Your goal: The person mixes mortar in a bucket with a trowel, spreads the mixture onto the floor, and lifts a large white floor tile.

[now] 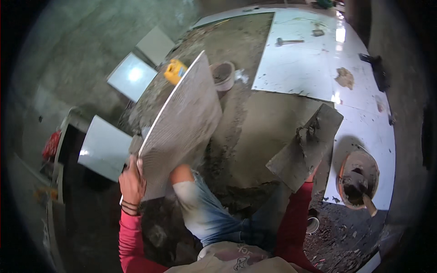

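A large floor tile (186, 109) stands tilted on edge at my left, its ribbed grey back toward me. My left hand (132, 179) is closed round its near edge. At my right, a grey mortar-smeared flat board (314, 141) with a dark lump on it is above the smoothed mortar bed (268, 132). My right hand (314, 174) is mostly hidden under this board; only a little skin shows at its lower edge, beside the red sleeve. The board appears to be held by that hand, though its fingers are out of sight.
White tiles (296, 59) cover the floor at the right, with a mallet (289, 42) on them. A mortar bucket (350, 182) with a wooden-handled tool stands near right. Another bucket (223, 75) and a yellow jerrycan (175, 72) stand ahead. Loose tiles (133, 76) lean at the left.
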The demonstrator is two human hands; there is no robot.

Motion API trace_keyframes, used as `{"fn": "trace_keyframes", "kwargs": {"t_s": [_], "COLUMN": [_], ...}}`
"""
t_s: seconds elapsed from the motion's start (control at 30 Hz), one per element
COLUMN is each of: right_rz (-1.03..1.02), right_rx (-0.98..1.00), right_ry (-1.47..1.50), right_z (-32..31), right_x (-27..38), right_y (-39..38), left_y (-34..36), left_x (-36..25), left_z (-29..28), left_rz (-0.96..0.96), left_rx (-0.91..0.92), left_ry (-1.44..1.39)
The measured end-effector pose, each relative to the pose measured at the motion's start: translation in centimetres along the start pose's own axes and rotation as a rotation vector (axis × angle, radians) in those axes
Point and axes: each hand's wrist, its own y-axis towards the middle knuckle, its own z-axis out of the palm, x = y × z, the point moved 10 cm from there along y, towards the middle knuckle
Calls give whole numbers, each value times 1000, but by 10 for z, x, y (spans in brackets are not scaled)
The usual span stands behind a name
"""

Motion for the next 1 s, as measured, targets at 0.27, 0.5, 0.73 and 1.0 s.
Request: {"fn": "trace_keyframes", "kwargs": {"t_s": [0.27, 0.5, 0.73, 1.0], "right_rz": [225, 380, 415, 334], "right_rx": [110, 135, 108, 72], "right_ry": [34, -26, -134, -130], "right_z": [31, 25, -19, -48], "right_x": [-170, -318, -400, -482], "right_y": [68, 91, 127, 185], "left_y": [35, 64, 67, 84], "left_x": [66, 182, 221, 241], "left_z": [11, 42, 62, 64], "left_rz": [-56, -74, -630, -478], "left_rx": [106, 199, 5, 10], "left_ry": [-256, -204, -910, -952]}}
